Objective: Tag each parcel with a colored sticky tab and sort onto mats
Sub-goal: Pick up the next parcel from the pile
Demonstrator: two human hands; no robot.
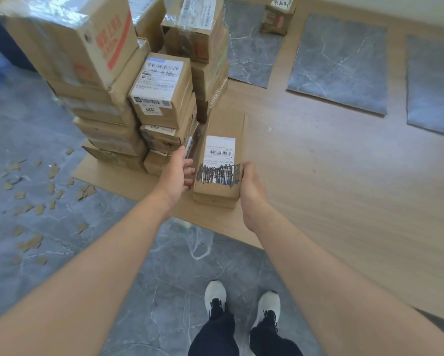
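A long brown cardboard parcel (pixel 222 160) with a white shipping label, its lower part scribbled over in black, is held between both hands at the front of the parcel stack. My left hand (pixel 178 172) grips its left side, fingers curled against the edge. My right hand (pixel 251 187) clasps its right near corner. Three grey marbled mats lie on the wooden surface beyond: a left mat (pixel 251 50), a middle mat (pixel 340 65) and a right mat (pixel 432 83). No sticky tab shows on the held parcel.
A tall stack of taped parcels (pixel 138 80) stands left of the held one on the wooden platform (pixel 331 176). A small box (pixel 278 16) sits at the far edge near the left mat. Cardboard scraps (pixel 33 206) litter the grey floor. My white shoes (pixel 241 301) stand below.
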